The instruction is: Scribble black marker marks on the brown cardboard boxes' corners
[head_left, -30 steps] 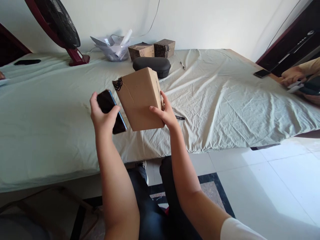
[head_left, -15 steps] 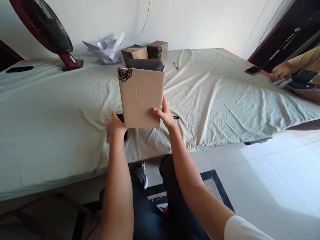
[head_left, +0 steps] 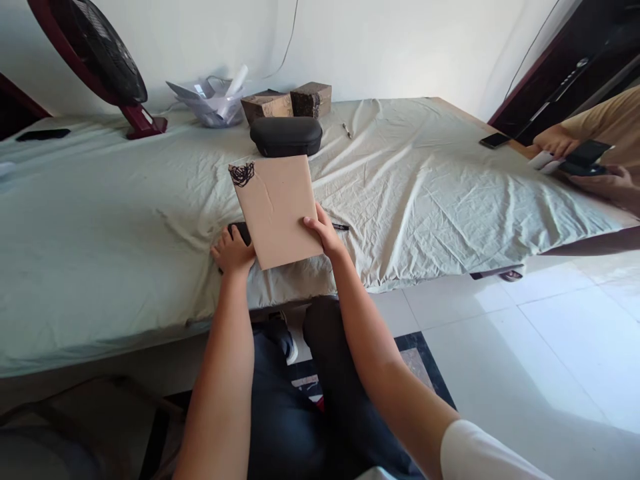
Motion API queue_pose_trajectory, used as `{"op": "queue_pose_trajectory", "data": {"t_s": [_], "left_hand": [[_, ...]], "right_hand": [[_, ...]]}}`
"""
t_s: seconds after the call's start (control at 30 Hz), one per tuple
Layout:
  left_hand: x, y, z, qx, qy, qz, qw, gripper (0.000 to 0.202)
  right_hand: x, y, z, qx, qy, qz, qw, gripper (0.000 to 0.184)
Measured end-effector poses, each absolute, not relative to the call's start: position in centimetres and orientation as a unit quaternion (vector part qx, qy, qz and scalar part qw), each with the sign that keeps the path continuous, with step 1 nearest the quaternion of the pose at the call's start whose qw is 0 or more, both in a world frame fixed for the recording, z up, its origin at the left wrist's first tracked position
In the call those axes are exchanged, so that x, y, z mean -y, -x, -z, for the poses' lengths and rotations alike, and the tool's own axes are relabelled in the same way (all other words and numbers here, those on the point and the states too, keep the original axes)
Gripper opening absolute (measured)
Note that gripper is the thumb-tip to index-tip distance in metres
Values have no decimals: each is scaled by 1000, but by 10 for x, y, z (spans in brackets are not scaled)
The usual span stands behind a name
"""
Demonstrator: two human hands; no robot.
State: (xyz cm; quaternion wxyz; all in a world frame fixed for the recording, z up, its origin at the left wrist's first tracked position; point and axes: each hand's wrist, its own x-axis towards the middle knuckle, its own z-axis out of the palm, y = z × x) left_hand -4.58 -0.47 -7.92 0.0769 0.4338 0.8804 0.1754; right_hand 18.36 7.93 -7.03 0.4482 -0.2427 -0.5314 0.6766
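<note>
A flat tan book-like object (head_left: 280,207), with a tangle of black lines at its top left corner and a crease down its face, is held up tilted over the bed-like surface. My right hand (head_left: 324,232) grips its right edge, thumb on the front and fingers behind. At its lower left, my left hand (head_left: 234,252) lies with fingers spread on a black object (head_left: 242,231), mostly hidden beneath the palm. A black pen (head_left: 341,227) rests just beyond my right hand. Behind the tan object sits a black zip case (head_left: 286,136).
Along the wall stand a fan (head_left: 145,123), a clear plastic basket (head_left: 216,110) of papers and two brown boxes (head_left: 311,100). A small pen (head_left: 347,131) lies on the wrinkled cloth (head_left: 425,187). At right, another person's hands (head_left: 557,141) hold a dark device near a phone (head_left: 495,140).
The tan object has come lower and tilted, uncovering the black case behind it. My left hand's fingers have spread over the black object. The other person's device has shifted slightly.
</note>
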Motion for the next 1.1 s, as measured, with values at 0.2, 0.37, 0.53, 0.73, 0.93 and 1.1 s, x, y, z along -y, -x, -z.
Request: {"op": "queue_pose_trajectory", "data": {"t_s": [0.2, 0.37, 0.53, 0.73, 0.93, 1.1], "left_hand": [[7, 42, 85, -876, -443, -182, 53, 82], [8, 42, 83, -876, -443, -182, 49, 80], [12, 41, 80, -874, -451, -173, 52, 71], [14, 43, 80, -872, -458, -166, 54, 70], [13, 42, 79, -870, -455, -182, 58, 71], [13, 39, 80, -872, -446, -196, 47, 72]], "right_hand": [[-66, -208, 84, 541, 264, -646, 470, 98], [-57, -215, 104, 518, 266, -664, 470, 102], [-50, -212, 105, 561, 226, -669, 431, 113], [-54, -209, 108, 550, 208, -685, 429, 114], [-53, -210, 110, 540, 220, -686, 435, 109], [-51, -213, 110, 535, 249, -683, 431, 111]]}}
